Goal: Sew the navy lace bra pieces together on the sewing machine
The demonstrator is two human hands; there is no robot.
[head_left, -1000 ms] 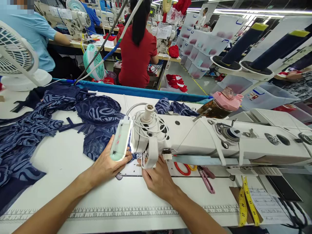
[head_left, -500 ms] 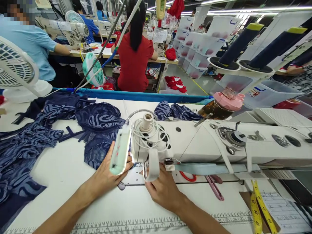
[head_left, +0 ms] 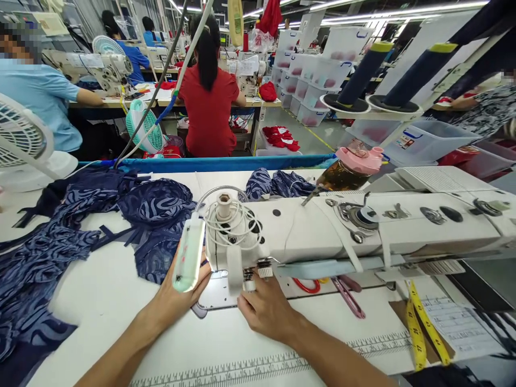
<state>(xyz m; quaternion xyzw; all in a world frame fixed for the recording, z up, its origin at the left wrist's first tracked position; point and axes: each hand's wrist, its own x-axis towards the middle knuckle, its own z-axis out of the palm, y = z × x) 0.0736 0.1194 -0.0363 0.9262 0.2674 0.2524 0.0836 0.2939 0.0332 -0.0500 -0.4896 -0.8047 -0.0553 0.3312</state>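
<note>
My left hand [head_left: 171,301] lies at the near edge of a navy patterned bra [head_left: 155,258], left of the needle area. A lit lamp [head_left: 188,255] hides part of its fingers; the bra's edge appears gripped there. My right hand [head_left: 268,309] is closed, fingers curled beneath the head of a white sewing machine [head_left: 306,226]; whatever its fingertips pinch is hidden. Between the hands shows the metal needle plate [head_left: 220,293]. A thread [head_left: 289,231] hangs in a loose curve across the machine's arm.
More navy garments [head_left: 72,215] heap up at left. Pink snips [head_left: 349,298], red-handled scissors [head_left: 306,286] and a yellow tape measure [head_left: 417,328] lie right. A pink-lidded bottle [head_left: 350,166] stands behind the machine; a ruler strip [head_left: 242,371] runs along the front. Co-workers sit beyond.
The whole view has shifted, moving the machine leftward in the picture. The blue bit by the needle no longer shows, baring the plate. The thread has gone from taut to slack.
</note>
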